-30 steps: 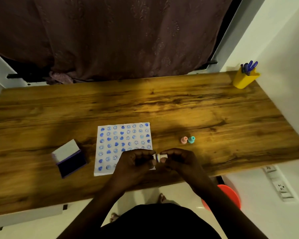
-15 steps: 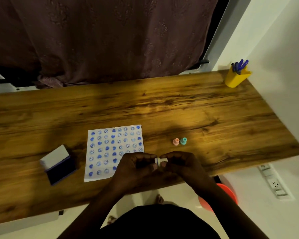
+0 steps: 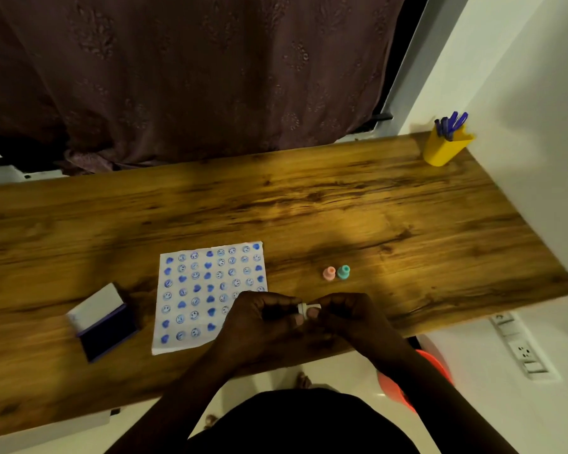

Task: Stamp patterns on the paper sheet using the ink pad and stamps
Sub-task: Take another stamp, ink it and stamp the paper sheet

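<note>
A white paper sheet (image 3: 197, 296) covered with blue smiley and heart prints lies on the wooden table (image 3: 309, 204). An open ink pad (image 3: 107, 329) with a dark blue pad and white lid sits to its left. My left hand (image 3: 263, 326) and my right hand (image 3: 351, 317) meet over the sheet's lower right corner, both pinching a small white stamp (image 3: 307, 309) between their fingertips. A pink stamp (image 3: 329, 273) and a teal stamp (image 3: 343, 271) stand upright side by side on the table beyond my right hand.
A yellow pen holder (image 3: 445, 147) with blue pens stands at the table's far right corner by the wall. A dark curtain (image 3: 194, 77) hangs behind the table. An orange stool (image 3: 430, 375) and a wall socket strip (image 3: 518, 347) lie below the table's right end.
The view has shifted slightly to the right, so everything sits a little further left in frame. Both hands stay together on the white stamp in nearly the same pose.
</note>
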The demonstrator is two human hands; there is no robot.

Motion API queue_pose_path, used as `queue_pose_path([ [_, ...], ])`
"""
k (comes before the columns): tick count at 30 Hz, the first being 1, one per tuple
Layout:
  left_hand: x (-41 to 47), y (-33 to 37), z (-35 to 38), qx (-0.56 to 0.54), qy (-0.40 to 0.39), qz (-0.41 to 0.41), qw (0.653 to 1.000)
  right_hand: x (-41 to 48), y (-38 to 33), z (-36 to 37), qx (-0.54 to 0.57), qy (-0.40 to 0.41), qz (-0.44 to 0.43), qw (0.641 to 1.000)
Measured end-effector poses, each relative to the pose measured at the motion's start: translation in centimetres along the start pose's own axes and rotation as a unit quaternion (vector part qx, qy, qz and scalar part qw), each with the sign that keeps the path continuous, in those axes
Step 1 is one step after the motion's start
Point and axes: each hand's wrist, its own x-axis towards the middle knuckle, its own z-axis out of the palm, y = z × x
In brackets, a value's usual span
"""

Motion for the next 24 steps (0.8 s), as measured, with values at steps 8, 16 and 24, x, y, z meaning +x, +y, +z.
queue_pose_path([
  [8,1.3,-0.4,1.0,-0.023,0.003,-0.077,0.997,1.4,-0.5,-2.6,-0.381,0.189,-0.076,0.902],
  [16,1.8,-1.3,0.0,-0.028,0.044,-0.081,0.995,3.8,1.8,-4.6,-0.475,0.243,-0.039,0.845],
  [24,1.7,-1.5,-0.3,-0.044,0.057,-0.092,0.993,5.1,2.7,-5.0,-0.493,0.243,-0.042,0.834],
])
